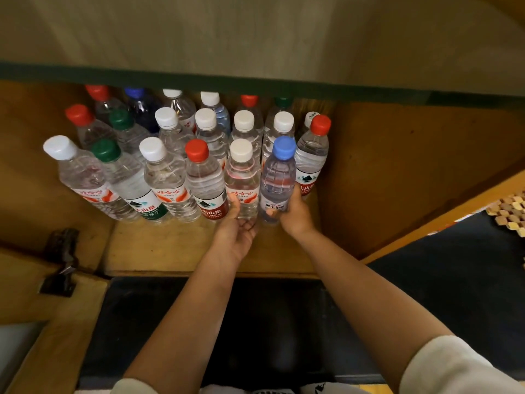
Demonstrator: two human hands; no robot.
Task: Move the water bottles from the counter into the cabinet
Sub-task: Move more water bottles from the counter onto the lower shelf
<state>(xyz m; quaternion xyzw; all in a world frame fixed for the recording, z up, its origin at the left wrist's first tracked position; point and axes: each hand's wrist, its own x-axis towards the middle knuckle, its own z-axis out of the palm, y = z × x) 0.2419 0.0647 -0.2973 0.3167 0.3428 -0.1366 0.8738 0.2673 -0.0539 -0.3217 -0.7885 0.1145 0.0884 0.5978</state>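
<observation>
- Wooden cabinet shelf point(181, 251) is carrying rows of upright water bottles under a dark green edge.
- Right hand point(294, 214) is gripping the blue-capped bottle point(277, 180) low on its body, front row.
- Left hand point(237, 226) is cupping loosely, fingers curled, touching the white-capped bottle point(241, 180) just beside it.

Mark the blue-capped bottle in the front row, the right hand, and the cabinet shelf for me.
blue-capped bottle point(277, 177), head view, on its clear ribbed body.
right hand point(295, 214), head view, on the back of the hand gripping that bottle.
cabinet shelf point(170, 248), head view, on bare wood before the bottles.
</observation>
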